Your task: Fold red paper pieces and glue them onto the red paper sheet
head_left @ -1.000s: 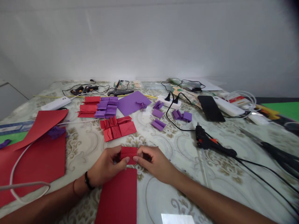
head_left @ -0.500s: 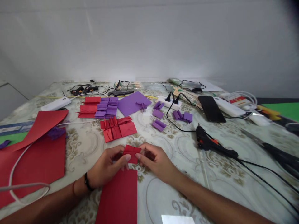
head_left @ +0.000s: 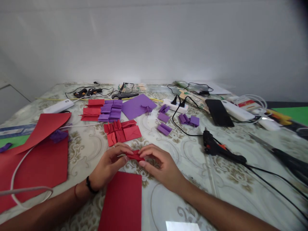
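Between my two hands is a small piece of folded red paper (head_left: pixel 136 155), tilted so that it looks thin from here. My left hand (head_left: pixel 113 165) pinches its left end, and my right hand (head_left: pixel 161 165) grips its right end with thumb and fingers. Just below lies a red paper strip (head_left: pixel 122 202), partly under my left wrist. Beyond my hands sits a group of folded red paper pieces (head_left: pixel 122 132). Behind that, folded purple pieces (head_left: pixel 110 110) lie beside more red ones, and a few loose purple pieces (head_left: pixel 164 129) are scattered to the right.
A black glue gun (head_left: pixel 216 146) with its cable and black-handled scissors (head_left: pixel 284 158) lie on the right. Behind them are a phone (head_left: pixel 218 112) and a white power strip (head_left: pixel 175 106). Large red sheets (head_left: pixel 48 163) and a white cable (head_left: pixel 14 179) lie on the left.
The folded red paper has been tipped from facing me to nearly flat and lowered a little. Both hands stay on it, with the fingers now curled over its ends.
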A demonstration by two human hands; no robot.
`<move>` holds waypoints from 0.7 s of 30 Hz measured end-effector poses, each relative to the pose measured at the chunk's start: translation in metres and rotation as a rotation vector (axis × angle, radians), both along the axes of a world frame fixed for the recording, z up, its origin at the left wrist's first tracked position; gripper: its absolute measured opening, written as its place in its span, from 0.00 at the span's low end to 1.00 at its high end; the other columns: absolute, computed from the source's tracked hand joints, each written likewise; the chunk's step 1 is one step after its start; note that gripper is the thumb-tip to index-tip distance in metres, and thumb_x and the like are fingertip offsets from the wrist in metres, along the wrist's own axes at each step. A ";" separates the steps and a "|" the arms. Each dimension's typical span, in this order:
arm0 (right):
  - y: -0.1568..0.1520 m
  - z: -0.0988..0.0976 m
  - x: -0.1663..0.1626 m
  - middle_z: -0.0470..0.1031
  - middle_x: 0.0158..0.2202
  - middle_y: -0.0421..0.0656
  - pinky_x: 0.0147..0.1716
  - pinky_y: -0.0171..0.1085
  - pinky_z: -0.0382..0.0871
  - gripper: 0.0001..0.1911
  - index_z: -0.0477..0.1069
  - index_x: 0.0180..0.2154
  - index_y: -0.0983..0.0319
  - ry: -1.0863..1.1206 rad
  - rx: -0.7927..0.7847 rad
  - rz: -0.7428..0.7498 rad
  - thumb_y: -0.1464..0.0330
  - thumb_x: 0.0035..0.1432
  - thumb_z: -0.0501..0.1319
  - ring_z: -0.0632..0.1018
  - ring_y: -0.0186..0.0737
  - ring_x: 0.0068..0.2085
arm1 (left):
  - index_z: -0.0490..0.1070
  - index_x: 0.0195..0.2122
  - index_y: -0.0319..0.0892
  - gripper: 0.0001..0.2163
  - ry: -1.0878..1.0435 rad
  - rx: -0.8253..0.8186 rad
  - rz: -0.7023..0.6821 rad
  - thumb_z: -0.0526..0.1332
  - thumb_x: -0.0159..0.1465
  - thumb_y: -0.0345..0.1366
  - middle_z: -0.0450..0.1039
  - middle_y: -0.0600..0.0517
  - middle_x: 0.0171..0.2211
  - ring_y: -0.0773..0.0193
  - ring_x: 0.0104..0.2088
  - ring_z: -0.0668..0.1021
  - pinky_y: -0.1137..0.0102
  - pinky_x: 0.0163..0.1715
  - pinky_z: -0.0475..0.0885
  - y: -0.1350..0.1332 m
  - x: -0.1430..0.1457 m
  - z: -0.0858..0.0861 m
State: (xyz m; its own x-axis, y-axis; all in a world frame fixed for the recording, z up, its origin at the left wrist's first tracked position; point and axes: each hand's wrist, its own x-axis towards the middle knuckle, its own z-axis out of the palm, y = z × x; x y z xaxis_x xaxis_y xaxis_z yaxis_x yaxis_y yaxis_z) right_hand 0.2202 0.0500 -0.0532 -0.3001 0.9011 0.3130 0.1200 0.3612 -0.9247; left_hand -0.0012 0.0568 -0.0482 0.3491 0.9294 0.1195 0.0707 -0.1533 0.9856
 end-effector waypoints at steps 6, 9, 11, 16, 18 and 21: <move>0.001 -0.004 0.001 0.75 0.42 0.46 0.41 0.38 0.74 0.03 0.77 0.38 0.59 0.044 -0.058 0.040 0.67 0.63 0.66 0.78 0.41 0.43 | 0.79 0.38 0.43 0.03 -0.029 -0.012 -0.017 0.66 0.66 0.35 0.74 0.47 0.46 0.58 0.47 0.77 0.69 0.44 0.73 0.000 0.001 -0.002; 0.002 -0.007 0.000 0.73 0.42 0.45 0.33 0.35 0.73 0.05 0.77 0.37 0.59 0.117 -0.146 0.056 0.65 0.65 0.65 0.77 0.36 0.35 | 0.77 0.36 0.42 0.04 -0.038 -0.067 -0.030 0.66 0.66 0.35 0.73 0.47 0.47 0.60 0.45 0.78 0.70 0.42 0.72 -0.001 0.000 -0.004; 0.003 -0.008 -0.001 0.72 0.41 0.43 0.31 0.35 0.73 0.07 0.76 0.36 0.59 0.163 -0.201 0.074 0.64 0.66 0.64 0.76 0.33 0.31 | 0.74 0.34 0.40 0.05 -0.039 -0.106 -0.026 0.66 0.66 0.36 0.73 0.47 0.47 0.62 0.43 0.77 0.71 0.40 0.71 -0.002 0.001 -0.004; 0.004 -0.007 -0.002 0.73 0.38 0.42 0.30 0.33 0.69 0.05 0.76 0.35 0.60 0.105 -0.190 0.011 0.65 0.62 0.67 0.75 0.34 0.31 | 0.68 0.31 0.39 0.10 -0.037 -0.148 -0.014 0.66 0.66 0.37 0.73 0.48 0.44 0.66 0.39 0.76 0.73 0.37 0.70 -0.004 0.005 0.000; 0.003 -0.007 -0.003 0.74 0.37 0.41 0.29 0.33 0.67 0.06 0.76 0.34 0.60 0.121 -0.216 -0.031 0.65 0.59 0.69 0.73 0.33 0.31 | 0.68 0.30 0.39 0.11 -0.031 -0.148 -0.011 0.66 0.66 0.38 0.73 0.49 0.41 0.67 0.36 0.75 0.74 0.34 0.69 -0.005 0.006 0.001; 0.001 -0.007 -0.004 0.74 0.32 0.38 0.29 0.32 0.66 0.10 0.74 0.34 0.60 0.211 -0.361 -0.042 0.63 0.56 0.71 0.72 0.32 0.28 | 0.68 0.33 0.40 0.10 -0.089 -0.179 -0.003 0.66 0.66 0.38 0.72 0.52 0.36 0.68 0.33 0.74 0.75 0.31 0.69 -0.006 0.008 0.001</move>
State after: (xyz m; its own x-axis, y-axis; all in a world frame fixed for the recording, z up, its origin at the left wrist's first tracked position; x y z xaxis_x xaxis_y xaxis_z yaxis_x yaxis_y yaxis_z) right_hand 0.2157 0.0514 -0.0604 -0.2240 0.9742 0.0258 -0.0783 0.0084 -0.9969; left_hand 0.0069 0.0508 -0.0474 0.3477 0.9375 -0.0174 -0.0182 0.0253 0.9995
